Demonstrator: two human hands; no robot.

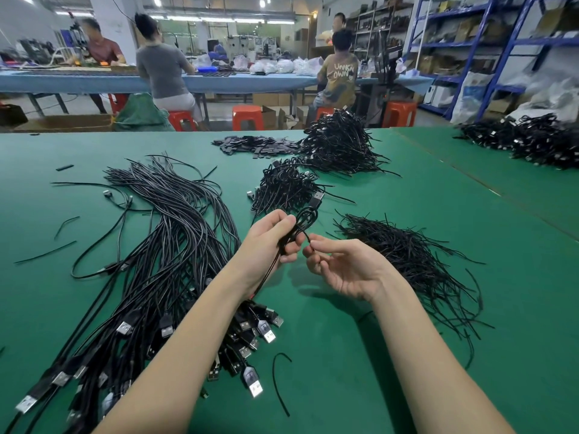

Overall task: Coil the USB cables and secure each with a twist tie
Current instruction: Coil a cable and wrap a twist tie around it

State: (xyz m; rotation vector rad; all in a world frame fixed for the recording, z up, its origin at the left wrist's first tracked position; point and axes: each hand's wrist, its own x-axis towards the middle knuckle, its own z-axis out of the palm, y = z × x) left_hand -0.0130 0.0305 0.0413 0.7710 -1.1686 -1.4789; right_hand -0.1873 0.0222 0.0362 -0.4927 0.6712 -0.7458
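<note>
Head view: thin black USB cable (302, 222) looped above the green tabletop (407, 214).
Left hand (269, 242) fingers curl round the loops; right hand (341, 264) pinches a twist tie (305, 234).

Worn on the head, wide-angle, facing forward and down over the green table (391, 339); close above both forearms, taking in the room and blue shelving (488, 54) beyond the table.

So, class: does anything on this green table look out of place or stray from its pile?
Yes. A few loose black twist ties lie apart from the twist-tie pile: one curved by the near edge, others far left. A lone black USB cable strays from the uncoiled bundle.
</note>
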